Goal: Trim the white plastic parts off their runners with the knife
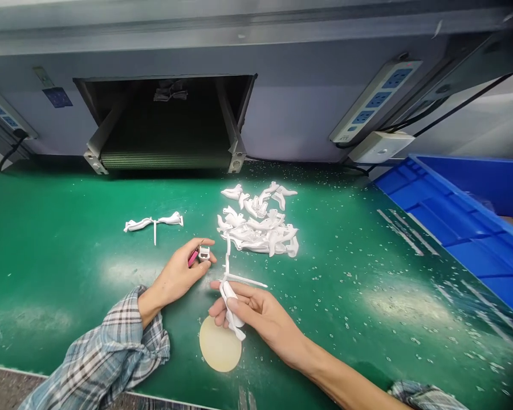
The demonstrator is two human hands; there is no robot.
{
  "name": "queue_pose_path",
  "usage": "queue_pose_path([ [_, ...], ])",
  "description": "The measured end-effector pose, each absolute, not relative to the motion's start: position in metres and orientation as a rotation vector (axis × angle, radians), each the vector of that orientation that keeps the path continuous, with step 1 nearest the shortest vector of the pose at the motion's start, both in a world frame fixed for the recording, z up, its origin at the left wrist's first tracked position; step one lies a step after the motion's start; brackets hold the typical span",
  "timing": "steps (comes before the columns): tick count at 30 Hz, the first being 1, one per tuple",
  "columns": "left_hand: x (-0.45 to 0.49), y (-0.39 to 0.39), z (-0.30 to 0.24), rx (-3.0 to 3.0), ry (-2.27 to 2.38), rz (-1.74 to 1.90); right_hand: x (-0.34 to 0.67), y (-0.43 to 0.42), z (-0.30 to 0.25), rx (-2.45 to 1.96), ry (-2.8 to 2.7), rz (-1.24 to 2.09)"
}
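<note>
The fingers (pixel 239 302) of the right hand (pixel 259 312) are clamped around a white moulded plastic part (pixel 229 304), its thin runner (pixel 227 262) rising past them, just above a round tan pad (pixel 219 344). The left hand (pixel 177 276) has its fingers (pixel 195 246) together on a small white piece (pixel 204 253) and a pink-handled tool (pixel 192 258) — both hands sit over the green counter (pixel 47 228), near a heap of white plastic parts (pixel 256 225), with another moulded piece (pixel 154 223) lying well apart.

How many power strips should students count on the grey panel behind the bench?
2: one power strip on the right of the grey panel, one at its left edge, partly cut off. Others may be hidden.
</note>
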State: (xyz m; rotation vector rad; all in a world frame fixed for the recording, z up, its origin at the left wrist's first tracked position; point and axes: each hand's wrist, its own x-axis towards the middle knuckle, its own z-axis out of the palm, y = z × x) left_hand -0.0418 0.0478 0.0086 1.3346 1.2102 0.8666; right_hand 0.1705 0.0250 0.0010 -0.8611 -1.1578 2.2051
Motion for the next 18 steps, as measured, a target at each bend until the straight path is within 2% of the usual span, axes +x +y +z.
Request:
queue_pose_path([
  [4, -0.0444, 0.0500, 0.0077, 1.292, 1.180, 0.857, 0.1719, 0.0283, 0.0004, -0.939, -1.233, 2.079],
  [18, -0.0480, 0.0492, 0.0150, 0.968, 0.998, 0.735, 0.1732, 0.0296, 0.0013, -0.943, -1.271, 2.056],
])
